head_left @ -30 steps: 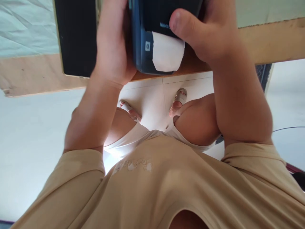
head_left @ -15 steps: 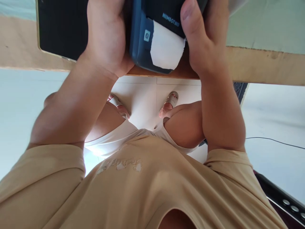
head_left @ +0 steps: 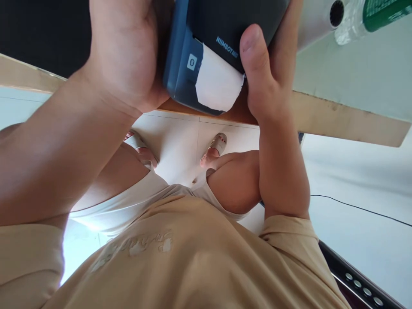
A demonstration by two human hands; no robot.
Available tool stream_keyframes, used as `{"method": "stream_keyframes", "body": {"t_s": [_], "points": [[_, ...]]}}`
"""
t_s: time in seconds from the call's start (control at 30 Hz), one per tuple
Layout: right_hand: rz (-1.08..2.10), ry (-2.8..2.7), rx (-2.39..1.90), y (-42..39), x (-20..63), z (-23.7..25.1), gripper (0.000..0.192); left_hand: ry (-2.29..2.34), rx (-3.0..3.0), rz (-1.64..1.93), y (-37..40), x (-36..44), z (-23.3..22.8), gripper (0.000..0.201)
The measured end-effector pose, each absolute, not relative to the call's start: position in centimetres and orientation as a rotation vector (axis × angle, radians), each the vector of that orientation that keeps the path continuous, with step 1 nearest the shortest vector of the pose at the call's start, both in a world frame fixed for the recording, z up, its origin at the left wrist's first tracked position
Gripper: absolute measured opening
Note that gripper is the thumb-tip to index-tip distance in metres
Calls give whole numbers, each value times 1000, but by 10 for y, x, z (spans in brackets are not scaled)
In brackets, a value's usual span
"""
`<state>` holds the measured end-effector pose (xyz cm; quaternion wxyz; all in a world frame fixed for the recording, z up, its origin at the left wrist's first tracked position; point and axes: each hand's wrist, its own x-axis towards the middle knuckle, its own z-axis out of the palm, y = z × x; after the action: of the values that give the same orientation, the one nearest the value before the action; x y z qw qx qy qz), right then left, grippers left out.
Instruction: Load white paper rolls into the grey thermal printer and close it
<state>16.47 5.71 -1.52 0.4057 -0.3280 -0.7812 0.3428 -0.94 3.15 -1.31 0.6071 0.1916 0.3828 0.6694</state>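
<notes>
Both hands hold a dark blue label printer [head_left: 206, 47] above the table's near edge. My left hand [head_left: 125, 51] wraps its left side. My right hand [head_left: 267, 73] grips its right side, thumb lying on the top beside a white strip of label paper [head_left: 217, 83] that sticks out of the slot. The printer's upper part is cut off by the frame.
A wooden table edge [head_left: 337, 118] runs across the view, with a black flat object [head_left: 41, 34] at the far left and a white roll [head_left: 318, 17] and a green-labelled item [head_left: 383, 10] at the upper right. Below are my legs, white floor tiles, a thin black cable [head_left: 360, 208] and a dark device [head_left: 357, 281].
The view has tilted and the printer and both hands now sit closer and larger in frame. My right thumb has slid from over the printer's top to beside the label paper.
</notes>
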Motion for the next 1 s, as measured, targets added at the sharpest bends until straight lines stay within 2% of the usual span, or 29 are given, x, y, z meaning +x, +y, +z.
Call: {"method": "stream_keyframes", "body": {"t_s": [0.17,0.23,0.3,0.4,0.47,0.5,0.63,0.83,1.0], "points": [[869,-1948,-842,54,164,-15,60,734,733,1390,30,-17,-16,80],[865,-1953,-798,53,164,-14,53,820,711,1417,30,-15,-13,87],[848,-1972,-760,52,164,-11,45,860,654,1465,30,-12,-9,85],[858,-1997,-794,53,165,-10,42,752,603,1472,30,-10,-8,57],[894,-1994,-812,55,165,-12,51,599,659,1449,31,-12,-11,36],[908,-1985,-810,57,166,-13,57,525,703,1444,32,-13,-13,32],[923,-1976,-794,62,166,-19,72,424,758,1388,31,-17,-16,38],[945,-2012,-834,63,168,-18,64,573,632,1440,22,-8,0,33],[955,-1995,-848,62,168,-16,71,639,640,1435,24,-10,0,35]]}}
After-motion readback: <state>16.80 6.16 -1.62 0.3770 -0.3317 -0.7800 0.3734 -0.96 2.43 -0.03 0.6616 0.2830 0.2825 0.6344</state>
